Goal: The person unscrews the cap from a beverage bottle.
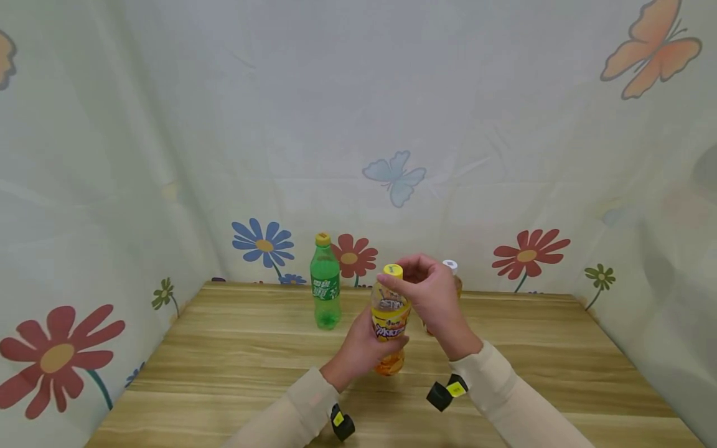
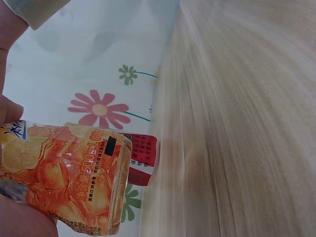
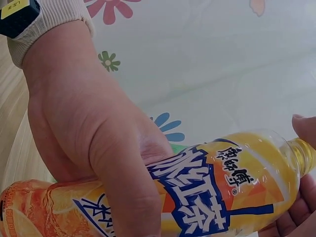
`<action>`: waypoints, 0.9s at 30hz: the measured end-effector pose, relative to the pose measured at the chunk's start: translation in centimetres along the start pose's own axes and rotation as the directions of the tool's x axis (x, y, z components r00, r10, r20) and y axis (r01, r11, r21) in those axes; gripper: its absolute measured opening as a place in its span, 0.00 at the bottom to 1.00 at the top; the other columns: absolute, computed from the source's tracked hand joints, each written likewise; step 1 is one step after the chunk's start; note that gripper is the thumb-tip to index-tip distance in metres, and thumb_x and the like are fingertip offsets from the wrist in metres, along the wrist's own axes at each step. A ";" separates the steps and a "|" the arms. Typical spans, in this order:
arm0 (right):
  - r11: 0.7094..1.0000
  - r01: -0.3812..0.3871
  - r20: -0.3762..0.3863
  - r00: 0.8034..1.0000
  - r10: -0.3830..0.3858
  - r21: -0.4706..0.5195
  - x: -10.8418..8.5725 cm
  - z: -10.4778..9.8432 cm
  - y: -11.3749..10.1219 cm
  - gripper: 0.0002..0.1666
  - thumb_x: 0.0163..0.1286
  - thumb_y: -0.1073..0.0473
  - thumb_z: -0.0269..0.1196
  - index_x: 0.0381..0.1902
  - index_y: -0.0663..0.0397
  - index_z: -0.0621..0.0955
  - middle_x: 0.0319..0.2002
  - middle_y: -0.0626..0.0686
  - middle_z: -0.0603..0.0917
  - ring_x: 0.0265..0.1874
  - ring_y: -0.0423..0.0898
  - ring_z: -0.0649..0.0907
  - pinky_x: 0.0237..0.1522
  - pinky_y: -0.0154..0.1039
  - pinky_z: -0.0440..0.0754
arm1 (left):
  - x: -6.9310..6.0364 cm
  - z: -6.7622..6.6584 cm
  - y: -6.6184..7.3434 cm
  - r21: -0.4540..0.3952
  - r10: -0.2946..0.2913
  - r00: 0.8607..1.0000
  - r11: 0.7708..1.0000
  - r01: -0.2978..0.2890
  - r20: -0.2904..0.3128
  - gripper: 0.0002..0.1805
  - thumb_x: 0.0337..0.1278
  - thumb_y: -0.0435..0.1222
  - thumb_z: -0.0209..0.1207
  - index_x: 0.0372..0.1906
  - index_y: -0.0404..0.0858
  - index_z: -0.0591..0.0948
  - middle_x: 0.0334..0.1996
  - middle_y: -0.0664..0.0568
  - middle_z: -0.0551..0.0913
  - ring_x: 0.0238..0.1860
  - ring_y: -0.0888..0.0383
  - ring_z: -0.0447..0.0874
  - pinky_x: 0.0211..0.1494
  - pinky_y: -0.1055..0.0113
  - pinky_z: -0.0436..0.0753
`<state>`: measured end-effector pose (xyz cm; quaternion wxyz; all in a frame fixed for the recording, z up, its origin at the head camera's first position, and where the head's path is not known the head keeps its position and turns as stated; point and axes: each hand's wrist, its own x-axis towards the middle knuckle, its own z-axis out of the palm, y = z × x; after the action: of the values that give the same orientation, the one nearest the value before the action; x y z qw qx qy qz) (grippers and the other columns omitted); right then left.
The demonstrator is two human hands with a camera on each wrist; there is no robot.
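Observation:
My left hand (image 1: pixel 366 348) grips the middle of an iced tea bottle (image 1: pixel 391 317), which has a yellow cap and an orange-yellow label. In the right wrist view the left thumb lies across the label of that bottle (image 3: pixel 197 192). Up at the neck, my right hand (image 1: pixel 431 289) pinches the yellow cap (image 1: pixel 393 270) between thumb and fingers. The left wrist view shows the bottle's base (image 2: pixel 79 177) held up off the wooden table. Behind the right hand stands a second bottle with a white cap (image 1: pixel 450 266), mostly hidden.
A green soda bottle (image 1: pixel 326 283) with a yellow cap stands upright to the left on the wooden table (image 1: pixel 235 354). The second bottle's red label (image 2: pixel 143 160) shows in the left wrist view. A flower-printed cloth (image 1: pixel 313 124) hangs around the table's back and sides.

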<state>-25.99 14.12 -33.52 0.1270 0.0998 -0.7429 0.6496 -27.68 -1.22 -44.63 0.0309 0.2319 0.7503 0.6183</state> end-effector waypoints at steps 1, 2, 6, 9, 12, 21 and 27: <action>1.000 0.000 0.000 1.000 0.000 -0.001 0.0 0.0 0.0 0.25 0.57 0.48 0.79 0.45 0.57 0.84 0.43 0.53 0.86 0.44 0.50 0.85 0.46 0.36 0.86 | 0.0 0.0 0.0 -0.002 -0.002 1.000 1.000 0.002 0.000 0.35 0.60 0.43 0.71 0.68 0.57 0.67 0.59 0.59 0.80 0.59 0.57 0.82 0.67 0.50 0.81; 1.000 0.001 0.001 1.000 -0.001 -0.003 0.0 0.0 0.0 0.25 0.57 0.48 0.79 0.45 0.57 0.84 0.43 0.53 0.86 0.44 0.50 0.85 0.46 0.36 0.86 | 0.0 0.0 0.0 -0.006 -0.001 1.000 1.000 0.001 0.001 0.35 0.60 0.42 0.71 0.69 0.57 0.67 0.59 0.59 0.80 0.59 0.57 0.82 0.67 0.50 0.80; 1.000 0.003 0.006 1.000 -0.003 -0.006 0.0 0.0 -0.1 0.25 0.58 0.47 0.78 0.46 0.56 0.85 0.44 0.53 0.87 0.43 0.49 0.86 0.46 0.35 0.87 | 0.0 0.0 0.0 -0.018 0.005 1.000 1.000 -0.005 0.004 0.35 0.61 0.42 0.71 0.69 0.57 0.67 0.60 0.59 0.80 0.59 0.56 0.82 0.67 0.50 0.80; 1.000 0.017 0.019 1.000 -0.017 0.005 0.0 -0.1 -0.1 0.24 0.59 0.49 0.78 0.48 0.57 0.86 0.44 0.52 0.88 0.43 0.50 0.86 0.46 0.34 0.87 | 0.0 0.1 0.0 -0.021 0.008 1.000 1.000 -0.008 0.004 0.36 0.61 0.41 0.71 0.69 0.58 0.66 0.60 0.59 0.80 0.59 0.56 0.82 0.68 0.50 0.80; 0.999 0.038 0.044 0.998 -0.039 0.019 0.1 -0.1 0.0 0.22 0.61 0.51 0.76 0.49 0.57 0.86 0.44 0.52 0.89 0.44 0.50 0.87 0.46 0.34 0.87 | 0.0 0.0 0.0 -0.019 0.002 1.000 1.000 -0.002 0.000 0.36 0.60 0.42 0.71 0.69 0.58 0.66 0.60 0.59 0.80 0.59 0.56 0.82 0.68 0.50 0.80; 0.994 0.081 0.110 0.990 -0.088 0.067 0.3 -0.4 0.4 0.20 0.67 0.53 0.72 0.52 0.59 0.86 0.44 0.47 0.89 0.44 0.46 0.86 0.49 0.33 0.86 | 0.0 0.0 0.1 -0.016 -0.001 1.000 1.000 0.001 -0.001 0.35 0.61 0.40 0.70 0.69 0.58 0.66 0.60 0.59 0.80 0.59 0.56 0.82 0.68 0.49 0.80; 0.992 0.089 0.136 0.985 -0.101 0.090 0.4 -0.4 0.4 0.19 0.69 0.55 0.70 0.52 0.61 0.86 0.44 0.50 0.89 0.42 0.44 0.85 0.48 0.34 0.86 | 0.0 0.1 -0.1 -0.022 0.017 1.000 1.000 -0.017 0.003 0.35 0.62 0.38 0.69 0.69 0.57 0.67 0.60 0.58 0.80 0.59 0.56 0.82 0.67 0.50 0.80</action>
<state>-26.45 14.58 -33.76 0.1010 0.1860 -0.7166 0.6646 -27.70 -1.12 -44.70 0.0292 0.2389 0.7413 0.6266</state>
